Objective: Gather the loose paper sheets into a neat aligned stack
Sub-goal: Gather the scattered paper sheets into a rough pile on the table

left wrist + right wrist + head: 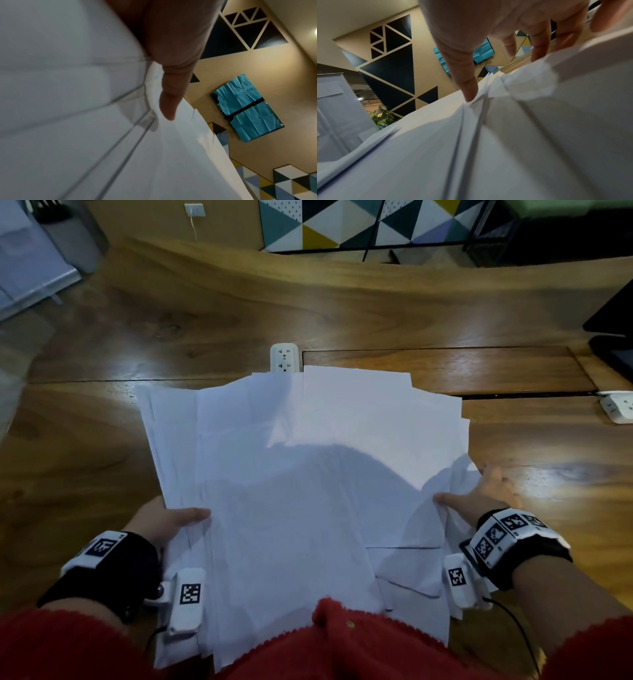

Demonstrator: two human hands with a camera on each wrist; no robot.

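head view: my left hand [164, 520] and right hand [479, 494] pinch the fanned white paper sheets [301, 460] at opposite edges, i judge to square the splay between them.

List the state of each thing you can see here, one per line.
paper sheets: fanned out, edges misaligned, held at both sides.
left hand: grips the sheets' left edge, thumb on top.
right hand: holds the crumpled right edge, thumb on top.
power strip: partly covered by the sheets; visible sockets empty.
second power strip: on the table, uncovered.
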